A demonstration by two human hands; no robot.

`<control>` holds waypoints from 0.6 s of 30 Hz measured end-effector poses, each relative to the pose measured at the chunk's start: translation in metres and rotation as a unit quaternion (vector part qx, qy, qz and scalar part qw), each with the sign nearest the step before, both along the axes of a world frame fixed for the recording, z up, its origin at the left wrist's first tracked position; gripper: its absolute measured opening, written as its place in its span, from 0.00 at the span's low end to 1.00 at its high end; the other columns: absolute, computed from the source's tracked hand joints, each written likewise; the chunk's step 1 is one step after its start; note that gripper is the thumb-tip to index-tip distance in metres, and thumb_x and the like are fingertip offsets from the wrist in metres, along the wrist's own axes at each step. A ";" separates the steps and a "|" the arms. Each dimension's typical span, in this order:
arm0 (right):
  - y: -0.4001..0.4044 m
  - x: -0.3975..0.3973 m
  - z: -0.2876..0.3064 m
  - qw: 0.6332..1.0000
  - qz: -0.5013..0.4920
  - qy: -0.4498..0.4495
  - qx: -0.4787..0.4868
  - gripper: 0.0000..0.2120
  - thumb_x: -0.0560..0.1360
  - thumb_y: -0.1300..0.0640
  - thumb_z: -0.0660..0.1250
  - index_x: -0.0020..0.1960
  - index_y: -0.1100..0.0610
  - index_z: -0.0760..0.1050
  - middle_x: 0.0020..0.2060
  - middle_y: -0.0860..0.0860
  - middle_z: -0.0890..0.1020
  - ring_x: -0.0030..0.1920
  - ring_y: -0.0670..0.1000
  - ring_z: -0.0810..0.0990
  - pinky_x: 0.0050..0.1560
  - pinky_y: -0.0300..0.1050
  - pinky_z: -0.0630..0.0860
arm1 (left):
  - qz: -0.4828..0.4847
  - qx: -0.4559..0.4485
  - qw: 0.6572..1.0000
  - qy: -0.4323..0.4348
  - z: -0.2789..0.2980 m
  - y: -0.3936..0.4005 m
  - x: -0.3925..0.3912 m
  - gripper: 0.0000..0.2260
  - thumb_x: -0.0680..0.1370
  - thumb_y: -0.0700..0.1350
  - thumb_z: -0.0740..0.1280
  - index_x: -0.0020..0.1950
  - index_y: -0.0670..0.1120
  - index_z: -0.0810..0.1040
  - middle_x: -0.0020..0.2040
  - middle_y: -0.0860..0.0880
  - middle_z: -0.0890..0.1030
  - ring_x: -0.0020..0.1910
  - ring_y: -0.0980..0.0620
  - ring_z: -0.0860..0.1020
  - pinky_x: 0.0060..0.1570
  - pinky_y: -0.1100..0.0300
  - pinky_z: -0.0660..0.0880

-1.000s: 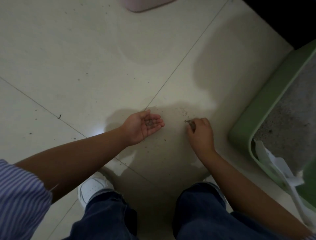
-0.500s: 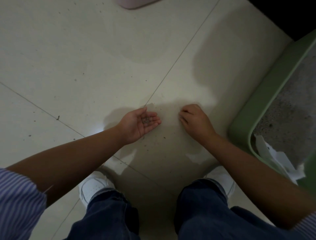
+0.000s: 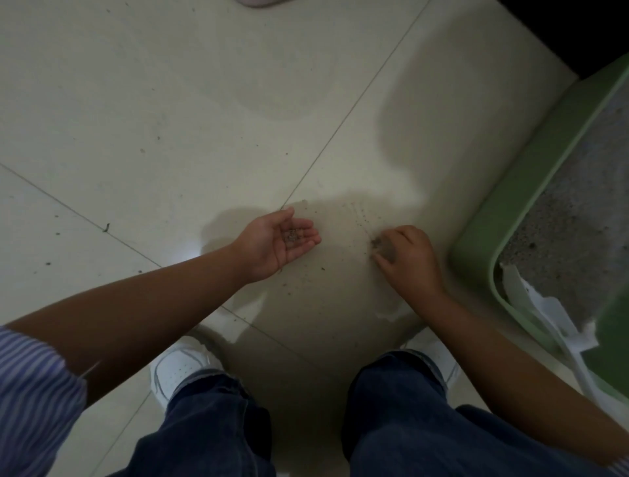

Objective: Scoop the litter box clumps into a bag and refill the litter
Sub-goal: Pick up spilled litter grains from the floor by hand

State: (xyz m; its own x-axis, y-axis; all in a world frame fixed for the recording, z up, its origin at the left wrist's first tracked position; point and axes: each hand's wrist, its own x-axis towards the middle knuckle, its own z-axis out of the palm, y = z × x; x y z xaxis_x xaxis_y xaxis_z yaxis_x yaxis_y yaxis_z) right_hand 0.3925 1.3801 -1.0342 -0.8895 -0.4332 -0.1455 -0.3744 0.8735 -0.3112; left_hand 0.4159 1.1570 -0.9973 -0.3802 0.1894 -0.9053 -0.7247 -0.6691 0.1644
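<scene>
While stray litter grains are cupped in the upturned left hand, its fingers relaxed and apart, more spilled litter is being gathered from the tiled floor at centre frame by the right hand, whose fingers are curled down around it. Spill cleanup is judged to be the step in hand. The green litter box is seen at the right edge, grey litter filling it; whether clumps remain cannot be told, and no bag is clearly identified. A white scoop is lodged at its near corner. Scattered specks are left on the floor. White shoes and a pale object at the top edge are also visible; nothing is seen blocking the hands.
</scene>
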 end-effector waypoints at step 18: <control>-0.020 -0.010 0.000 0.990 0.122 -0.023 0.071 0.10 0.44 0.75 0.64 0.21 0.63 0.69 0.18 0.57 0.71 0.18 0.55 0.72 0.19 0.32 0.65 | 0.005 0.007 1.000 0.008 0.000 -0.002 -0.001 0.17 0.81 0.46 0.54 0.43 0.36 0.75 0.30 0.43 0.82 0.29 0.51 0.83 0.34 0.63 0.80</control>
State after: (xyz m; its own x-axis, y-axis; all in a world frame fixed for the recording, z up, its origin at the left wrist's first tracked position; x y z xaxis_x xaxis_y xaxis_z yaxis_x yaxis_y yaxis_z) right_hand 0.3821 1.3602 -1.0343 -0.7516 -0.6069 -0.2582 -0.5682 0.7946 -0.2138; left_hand 0.4144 1.1553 -0.9970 -0.3961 0.1984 -0.8965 -0.7148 -0.6795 0.1655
